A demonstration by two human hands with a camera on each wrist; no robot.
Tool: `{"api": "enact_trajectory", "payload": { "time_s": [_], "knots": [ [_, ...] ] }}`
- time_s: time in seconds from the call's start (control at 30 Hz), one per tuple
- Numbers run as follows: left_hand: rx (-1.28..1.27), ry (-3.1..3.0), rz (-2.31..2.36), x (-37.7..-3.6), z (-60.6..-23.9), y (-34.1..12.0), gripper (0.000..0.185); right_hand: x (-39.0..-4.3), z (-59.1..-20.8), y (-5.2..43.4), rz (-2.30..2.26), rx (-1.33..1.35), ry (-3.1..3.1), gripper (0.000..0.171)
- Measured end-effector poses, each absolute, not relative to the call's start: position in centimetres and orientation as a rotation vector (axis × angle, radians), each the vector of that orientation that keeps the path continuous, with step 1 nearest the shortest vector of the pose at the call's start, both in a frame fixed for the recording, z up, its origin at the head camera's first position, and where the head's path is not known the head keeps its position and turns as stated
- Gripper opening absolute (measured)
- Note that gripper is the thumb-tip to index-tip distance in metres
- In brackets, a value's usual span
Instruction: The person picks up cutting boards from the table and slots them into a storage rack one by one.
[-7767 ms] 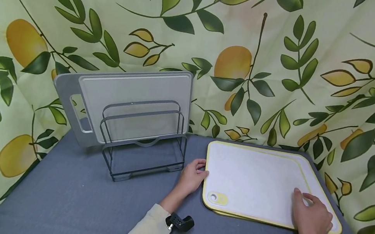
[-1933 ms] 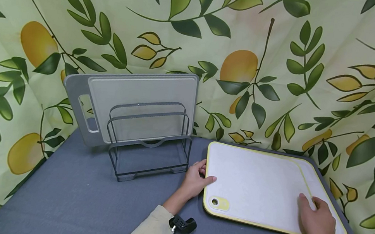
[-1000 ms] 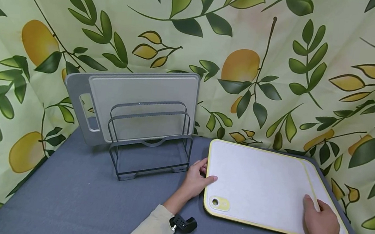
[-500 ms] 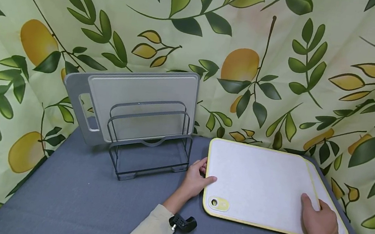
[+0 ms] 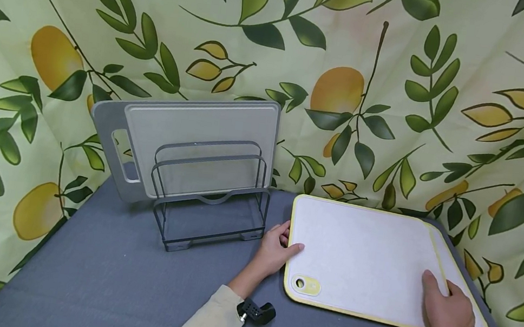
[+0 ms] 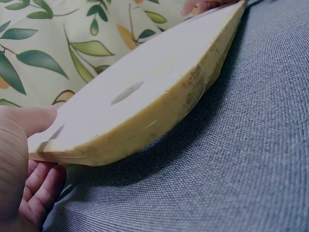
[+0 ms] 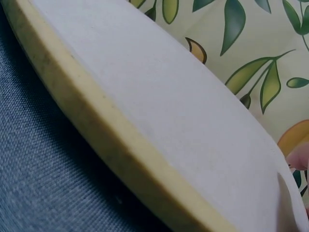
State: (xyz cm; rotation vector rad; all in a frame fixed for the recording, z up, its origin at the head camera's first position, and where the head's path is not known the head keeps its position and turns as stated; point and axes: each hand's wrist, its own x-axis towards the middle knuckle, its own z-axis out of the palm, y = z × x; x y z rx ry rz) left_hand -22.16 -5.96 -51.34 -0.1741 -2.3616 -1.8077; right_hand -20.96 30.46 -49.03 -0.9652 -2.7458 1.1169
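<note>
left hand (image 5: 276, 250) grip: pinches white cutting board (image 5: 363, 258) left edge | right hand (image 5: 449, 315) grip: clasps its right corner

Bright even light, soft shadows, head view sharp, wrist views dimmer, nearest edges blurred

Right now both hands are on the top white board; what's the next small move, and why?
Probably lift the white board clear: the left hand grips its left edge, thumb on top and fingers beneath, the right hand holds the right end, and it lies on a second board.
</note>
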Motion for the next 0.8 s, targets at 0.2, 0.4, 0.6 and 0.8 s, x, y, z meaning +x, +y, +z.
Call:
{"api": "enact_trajectory", "payload": {
  "time_s": [0.2,0.4,0.6,0.8],
  "knots": [
    [-0.104,-2.427,-1.734,-22.38,-51.24,-5.89,0.054,-20.98,-48.77,30.32,1.146,-0.981,-2.737,0.095],
    [-0.074,-2.453,-1.766,-22.26,-50.97,-5.98,0.049,-20.96,-48.77,30.26,1.141,-0.990,-2.738,0.095],
    [-0.038,-2.479,-1.747,-22.19,-50.87,-5.91,0.053,-20.94,-49.01,30.32,1.144,-0.997,-2.725,0.094],
    [-0.059,-2.482,-1.728,-22.25,-51.00,-5.85,0.055,-20.95,-49.14,30.37,1.136,-0.994,-2.727,0.093]
  ]
}}
